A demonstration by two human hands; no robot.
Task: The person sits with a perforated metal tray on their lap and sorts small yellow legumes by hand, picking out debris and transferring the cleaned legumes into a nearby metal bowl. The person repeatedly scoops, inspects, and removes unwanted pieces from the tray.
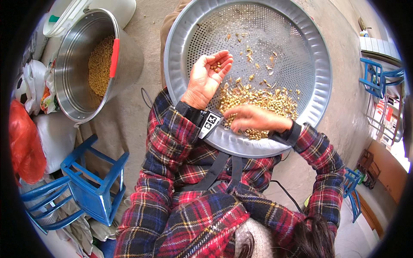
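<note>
A large round perforated metal tray (248, 147) rests on the lap. Dry yellow beans (271, 104), mixed with husks and pod bits, lie heaped along its near side; loose husks (249, 54) are scattered farther up. My left hand (209, 74), palm up and fingers curled, cups several beans (215, 67) above the tray's left part. Over the near edge of the heap is my right hand (253, 118), blurred, its fingers bent down at the beans; whether it pinches any is hidden.
Left of the tray stands a steel pot (132, 61) with a red-sleeved handle, holding yellow beans (101, 67). A blue chair (90, 200), a red plastic bag (25, 145) and white sacks (56, 138) are at the left. More blue chairs (372, 77) stand at the right.
</note>
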